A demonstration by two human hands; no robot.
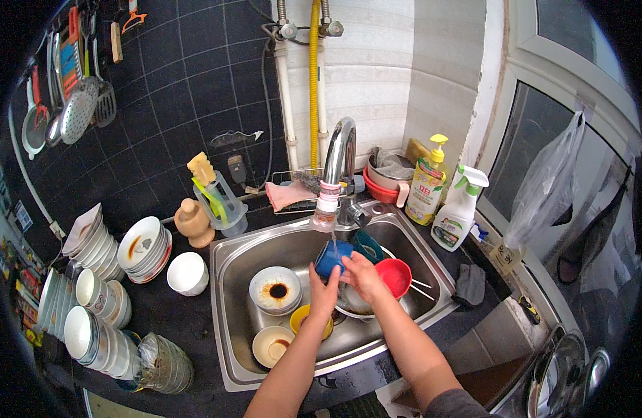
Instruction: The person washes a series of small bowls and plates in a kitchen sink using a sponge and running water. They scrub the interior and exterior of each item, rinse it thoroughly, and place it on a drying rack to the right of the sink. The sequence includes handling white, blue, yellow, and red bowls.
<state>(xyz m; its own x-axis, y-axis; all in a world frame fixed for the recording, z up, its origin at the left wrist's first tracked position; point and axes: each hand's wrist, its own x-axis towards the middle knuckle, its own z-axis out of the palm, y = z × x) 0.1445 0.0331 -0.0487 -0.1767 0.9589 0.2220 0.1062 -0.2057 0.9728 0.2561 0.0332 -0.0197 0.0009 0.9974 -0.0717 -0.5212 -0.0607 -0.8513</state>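
Note:
Both my hands are over the sink (222, 306), around a small blue cup (330, 260) just below the faucet (343, 150). A thin stream of water runs from the faucet's spout onto the cup. My left hand (324, 287) grips the cup from its lower left side. On the right, my right hand (363, 276) has its fingers against the cup's side. Below them in the sink are a stack of white bowls with a brown stain (270, 277), a cream bowl (266, 346), a yellow bowl (298, 320), a red bowl (393, 276) and a teal dish (365, 244).
Stacked dishes (143, 240), a white bowl (188, 273) and a glass jar (169, 362) crowd the left counter. A wooden pestle-like piece (193, 221) stands by the sink. A yellow pump bottle (427, 184) and a spray bottle (459, 212) stand right, near a dark cloth (470, 284).

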